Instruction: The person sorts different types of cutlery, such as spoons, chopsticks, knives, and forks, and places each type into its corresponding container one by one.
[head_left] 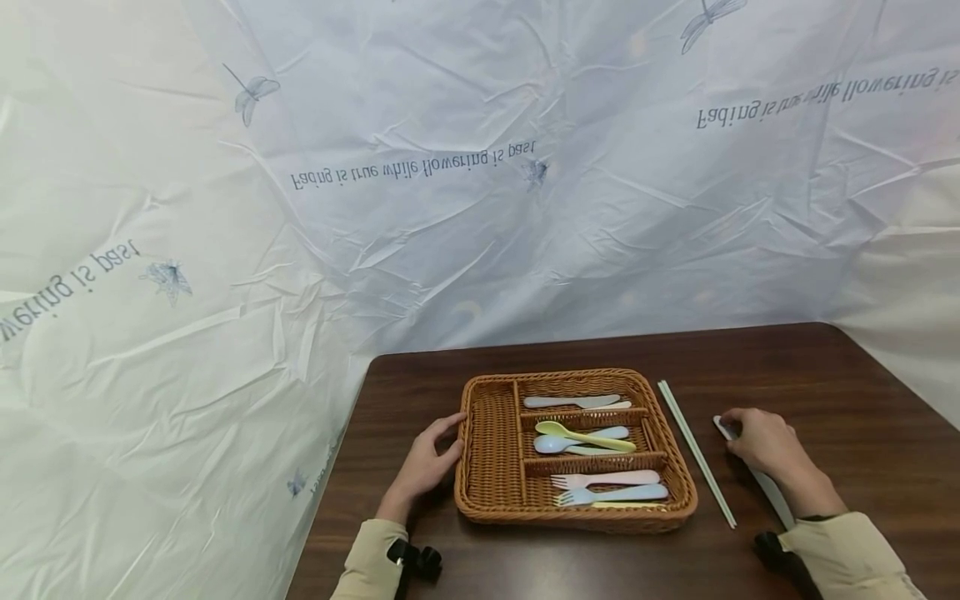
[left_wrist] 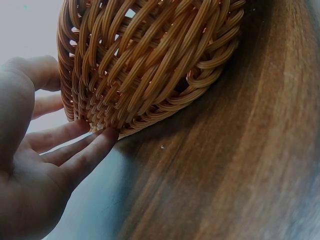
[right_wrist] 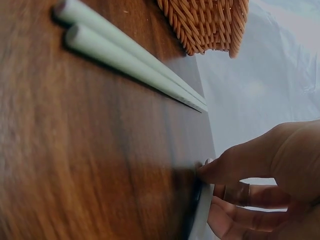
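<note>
A brown wicker cutlery basket [head_left: 491, 512] lies on the table, divided into compartments. My left hand [head_left: 429, 460] is at its left side, with fairly straight fingers [left_wrist: 92, 150] touching the woven wall. To the right of the basket, a long white knife [head_left: 772, 493] lies slantwise, its wider end toward me. My right hand [head_left: 772, 448] pinches its far end between thumb [right_wrist: 220, 167] and fingers, and partly covers it. Between the basket and the knife, a pair of pale green chopsticks [head_left: 697, 454] lies side by side.
Inside the basket are a pale knife [head_left: 555, 402] at the back, several spoons [head_left: 551, 444] in the middle, and forks [head_left: 611, 479] at the front. The dark wooden table [head_left: 420, 379] ends at a hanging white printed cloth [head_left: 420, 242].
</note>
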